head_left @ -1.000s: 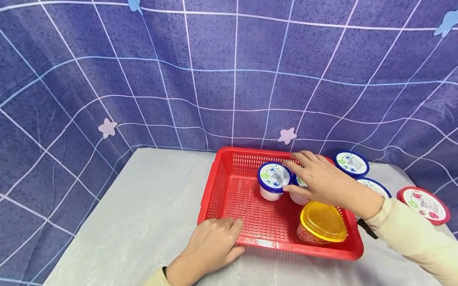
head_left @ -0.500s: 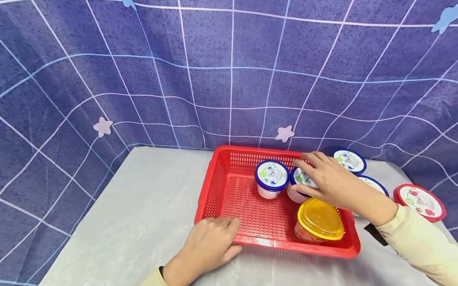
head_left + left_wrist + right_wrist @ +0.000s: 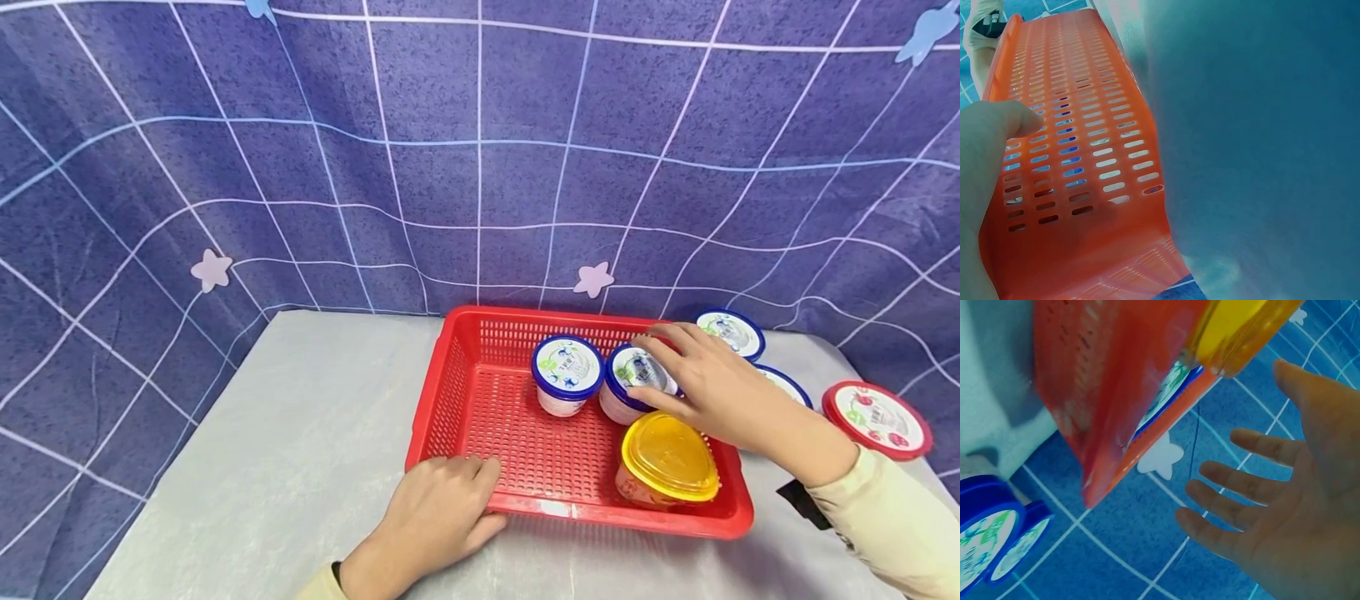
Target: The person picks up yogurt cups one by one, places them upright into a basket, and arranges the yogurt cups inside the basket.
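Observation:
A red plastic basket (image 3: 555, 507) sits on the table; its slotted outer wall (image 3: 1091, 131) fills much of the left wrist view. My left hand (image 3: 442, 504) grips its front rim near the left corner, thumb against the outer wall. Inside stand two blue-lidded tubs, a left one (image 3: 567, 367) and a right one (image 3: 637, 371), plus a yellow-lidded tub (image 3: 670, 458) in the front right corner. Over the right blue-lidded tub hovers my right hand (image 3: 708, 383), partly covering its lid. In the right wrist view the fingers (image 3: 1241, 481) are spread, with nothing in the palm.
Right of the basket stand two more blue-lidded tubs, one at the back (image 3: 731, 332) and one nearer (image 3: 783, 385), partly behind the right arm. A red-lidded tub (image 3: 877, 419) is farther right. A purple gridded curtain (image 3: 420, 150) hangs behind the grey-covered table (image 3: 300, 417).
My right hand has drawn back to the right, off the right blue-lidded tub, so more of its lid shows. The left hand keeps its grip on the basket rim.

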`<state>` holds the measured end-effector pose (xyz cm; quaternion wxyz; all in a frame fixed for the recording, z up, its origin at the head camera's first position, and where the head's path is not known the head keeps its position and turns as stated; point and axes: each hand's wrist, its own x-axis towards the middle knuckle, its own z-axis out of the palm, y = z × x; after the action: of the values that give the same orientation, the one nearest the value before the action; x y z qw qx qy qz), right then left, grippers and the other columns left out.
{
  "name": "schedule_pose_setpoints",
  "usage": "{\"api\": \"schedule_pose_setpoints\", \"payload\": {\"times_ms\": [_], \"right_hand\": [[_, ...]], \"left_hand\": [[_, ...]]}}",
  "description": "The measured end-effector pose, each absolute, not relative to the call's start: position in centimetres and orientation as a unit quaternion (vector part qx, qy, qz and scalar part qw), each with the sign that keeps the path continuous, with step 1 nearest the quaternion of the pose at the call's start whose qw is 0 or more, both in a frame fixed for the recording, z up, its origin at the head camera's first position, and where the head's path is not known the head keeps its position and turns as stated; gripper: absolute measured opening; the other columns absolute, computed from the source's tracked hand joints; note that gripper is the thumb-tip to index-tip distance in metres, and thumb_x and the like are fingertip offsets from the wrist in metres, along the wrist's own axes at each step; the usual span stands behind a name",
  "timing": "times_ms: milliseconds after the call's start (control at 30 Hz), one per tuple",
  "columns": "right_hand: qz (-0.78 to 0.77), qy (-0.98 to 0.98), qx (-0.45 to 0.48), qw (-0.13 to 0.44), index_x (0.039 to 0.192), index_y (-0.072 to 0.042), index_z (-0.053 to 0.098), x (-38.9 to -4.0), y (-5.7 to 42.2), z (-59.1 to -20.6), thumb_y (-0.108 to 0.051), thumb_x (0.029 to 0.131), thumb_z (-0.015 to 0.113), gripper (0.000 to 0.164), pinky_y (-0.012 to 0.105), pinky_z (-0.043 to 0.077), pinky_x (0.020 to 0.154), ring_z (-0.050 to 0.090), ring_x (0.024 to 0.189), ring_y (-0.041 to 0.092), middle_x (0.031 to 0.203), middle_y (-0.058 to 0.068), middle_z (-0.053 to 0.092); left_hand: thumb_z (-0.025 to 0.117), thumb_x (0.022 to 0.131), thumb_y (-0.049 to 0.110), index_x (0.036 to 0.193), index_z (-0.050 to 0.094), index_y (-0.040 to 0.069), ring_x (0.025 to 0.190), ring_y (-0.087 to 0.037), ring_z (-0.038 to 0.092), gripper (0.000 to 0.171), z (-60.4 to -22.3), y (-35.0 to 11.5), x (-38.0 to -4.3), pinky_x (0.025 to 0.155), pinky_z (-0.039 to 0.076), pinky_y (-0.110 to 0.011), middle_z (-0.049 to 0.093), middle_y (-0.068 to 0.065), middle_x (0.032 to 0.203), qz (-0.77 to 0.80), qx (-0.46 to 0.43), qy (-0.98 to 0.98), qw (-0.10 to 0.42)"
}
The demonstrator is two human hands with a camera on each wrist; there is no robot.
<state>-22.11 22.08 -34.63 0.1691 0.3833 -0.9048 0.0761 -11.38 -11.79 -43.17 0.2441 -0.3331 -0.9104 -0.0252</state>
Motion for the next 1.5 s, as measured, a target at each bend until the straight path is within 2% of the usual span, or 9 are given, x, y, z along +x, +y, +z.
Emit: {"api": "schedule_pose_setpoints", "payload": {"times_ms": [300,700,1100,1500], "right_hand": [[0.072,-0.929,0.332,0.150,0.132,-0.004,0.059,-21.2,23.6,-34.6,-0.040,0.082,0.078,0.064,0.063,0.041,0.098,0.055,0.116,0.037,0.124,0.016,0.059],[0.101,-0.915,0.332,0.205,0.126,-0.001,0.062,-20.9,26.5,-35.0,-0.030,0.076,0.082,0.061,0.062,0.042,0.094,0.054,0.114,0.040,0.121,0.020,0.059],[0.140,-0.932,0.270,0.198,0.123,-0.001,0.063,-20.3,29.8,-36.8,-0.033,0.079,0.081,0.058,0.060,0.039,0.092,0.052,0.112,0.043,0.119,0.023,0.059],[0.179,-0.929,0.231,0.227,0.125,0.002,0.057,-19.8,32.2,-38.3,-0.026,0.085,0.075,0.052,0.060,0.032,0.100,0.048,0.114,0.045,0.120,0.024,0.057]], "left_hand": [[0.072,0.073,0.051,0.079,0.049,0.016,0.050,-0.014,0.053,0.043,-43.2,-11.6,-11.4,0.045,0.036,-0.030,0.043,0.008,0.059,-0.025,-0.336,-0.909,0.244],[0.074,0.073,0.051,0.081,0.050,0.016,0.050,-0.014,0.053,0.043,-43.1,-11.7,-11.4,0.046,0.037,-0.031,0.043,0.008,0.059,-0.027,-0.334,-0.910,0.244],[0.072,0.074,0.051,0.080,0.049,0.016,0.049,-0.014,0.051,0.043,-43.1,-11.6,-11.5,0.045,0.037,-0.030,0.043,0.008,0.059,-0.023,-0.331,-0.913,0.237],[0.072,0.073,0.051,0.078,0.047,0.016,0.047,-0.015,0.049,0.043,-43.3,-11.7,-11.6,0.044,0.035,-0.031,0.040,0.008,0.058,-0.030,-0.332,-0.910,0.247]]}}
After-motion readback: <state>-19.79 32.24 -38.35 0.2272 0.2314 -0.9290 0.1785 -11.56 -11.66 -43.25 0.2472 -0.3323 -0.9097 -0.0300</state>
